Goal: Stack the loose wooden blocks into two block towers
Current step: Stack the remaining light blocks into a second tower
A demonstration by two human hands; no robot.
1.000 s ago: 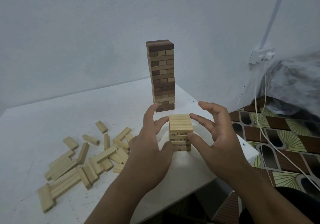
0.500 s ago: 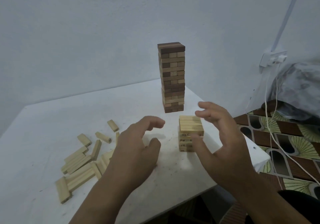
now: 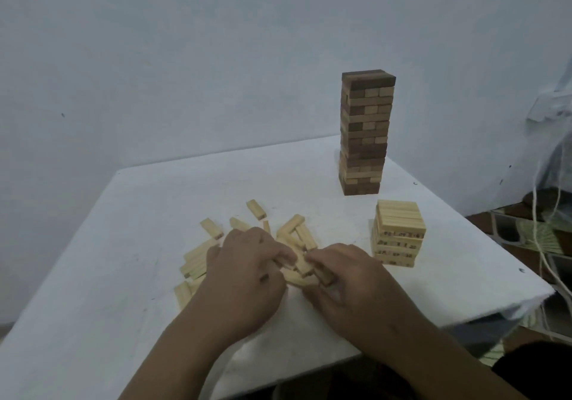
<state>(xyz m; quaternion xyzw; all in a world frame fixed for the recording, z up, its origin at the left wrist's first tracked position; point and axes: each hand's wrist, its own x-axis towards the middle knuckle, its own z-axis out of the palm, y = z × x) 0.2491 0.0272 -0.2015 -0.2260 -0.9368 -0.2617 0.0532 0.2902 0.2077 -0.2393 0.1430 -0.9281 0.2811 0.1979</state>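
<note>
A tall tower of dark and light wooden blocks stands at the back right of the white table. In front of it a short tower of pale blocks stands alone, untouched. A pile of loose pale blocks lies at mid-table. My left hand and my right hand are both down on the pile's near side, fingers curled around pale blocks that lie between them. The hands hide much of the pile.
The table's right edge runs close to the short tower. Beyond it are a patterned floor and hanging white cables. A pale wall stands behind the table.
Both hands left the short pale tower and moved left onto the loose pile, where they now grip blocks. The view has turned left.
</note>
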